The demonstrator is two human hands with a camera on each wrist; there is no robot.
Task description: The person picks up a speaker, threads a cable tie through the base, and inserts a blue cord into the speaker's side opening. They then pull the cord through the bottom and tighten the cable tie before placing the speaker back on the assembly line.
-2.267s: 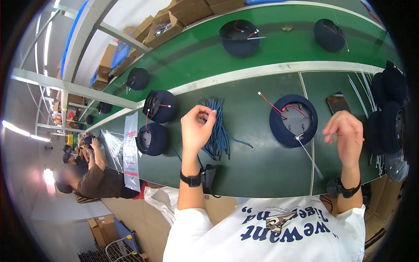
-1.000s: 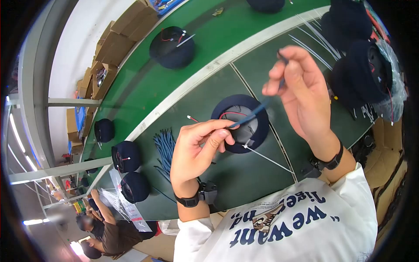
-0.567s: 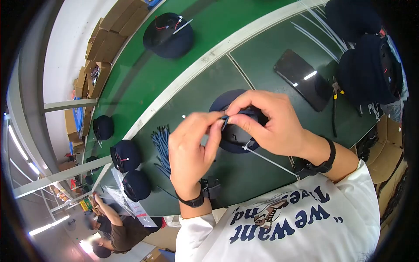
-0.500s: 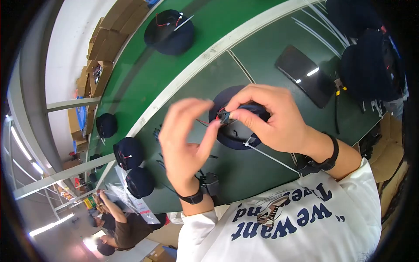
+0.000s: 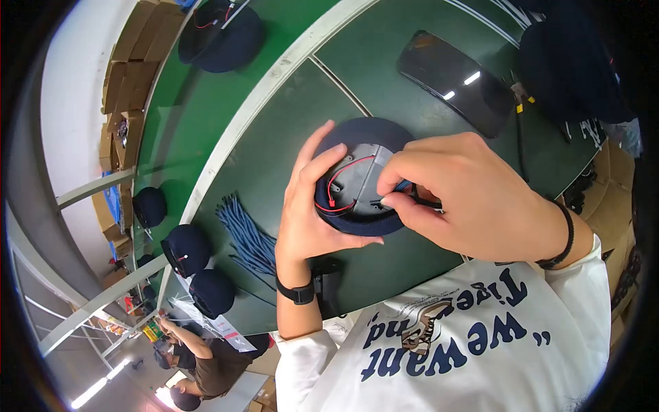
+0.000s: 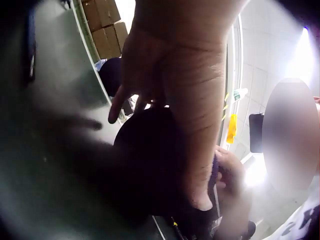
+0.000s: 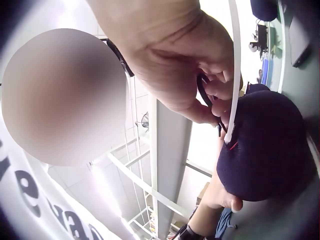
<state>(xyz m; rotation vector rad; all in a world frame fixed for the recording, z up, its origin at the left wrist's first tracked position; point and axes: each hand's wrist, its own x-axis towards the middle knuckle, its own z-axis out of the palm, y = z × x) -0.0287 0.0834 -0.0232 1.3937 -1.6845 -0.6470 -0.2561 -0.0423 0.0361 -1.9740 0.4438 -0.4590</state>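
Nearest is a white cloth shirt [image 5: 494, 343] with bold dark lettering, and just beyond it the right hand [image 5: 467, 196], bent over the work, with thumb and fingertips closed in a pinch on a thin, flexible blue and black strand [image 5: 403, 185]. The left hand [image 5: 302, 199] is clamped round the side of a navy, bowl-shaped piece [image 5: 371, 130], its thumb along the near edge and its fingers spread over the rim. This piece sits between the two hands above the dark green tabletop [image 5: 274, 144]; its outer skin looks soft and matt, while a flat grey plate [image 5: 355, 176] lines the inside, with a slim red wire [image 5: 330, 184] looping over it. The right wrist view shows a smooth, narrow white strap [image 7: 236, 65] rising from the rim. To the left lies a loose bundle of slender blue strands [image 5: 244, 233], with two rounded navy pieces [image 5: 187, 248] beyond. On the right are a glossy, rectangular black phone [image 5: 456, 79] and pliers [image 5: 519, 130] marked with yellow. Farther off, past a pale straight rail [image 5: 233, 144], another navy bowl [image 5: 226, 41] rests on brighter green, and boxy brown cardboard cartons [image 5: 127, 86] line the far side.
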